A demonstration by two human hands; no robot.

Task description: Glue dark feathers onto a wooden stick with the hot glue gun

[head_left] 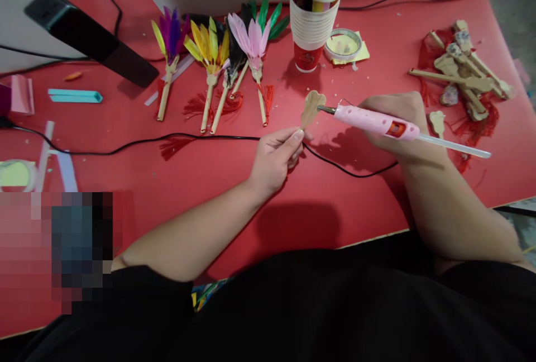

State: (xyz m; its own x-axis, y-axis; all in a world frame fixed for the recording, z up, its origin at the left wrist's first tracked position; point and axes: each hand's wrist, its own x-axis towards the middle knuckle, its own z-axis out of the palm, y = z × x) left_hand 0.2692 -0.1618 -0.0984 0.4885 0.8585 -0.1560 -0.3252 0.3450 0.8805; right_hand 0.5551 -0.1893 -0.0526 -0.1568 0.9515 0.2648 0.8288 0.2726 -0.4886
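Between the thumb and fingers of my left hand (278, 155) is a small wooden fan handle (312, 108), its scalloped head pointing up and away from me. My right hand (396, 113) grips a pink glue gun (368, 120) with a clear glue stick poking out of its back end. The gun's metal nozzle lies at the face of the wooden head; whether it touches cannot be made out. Beyond my left hand lie feathered fans, among them a pink one (253, 43), a yellow one (209, 52) and a purple one (170, 43), with red tassels.
A stack of paper cups (312, 29) stands at the back. Beside it sits a round dish (343, 44) on yellow paper. Wooden handles with red tassels (464, 74) are piled at right. A black cord (167, 138) crosses the red table; a black box-shaped device (94, 38) stands at left.
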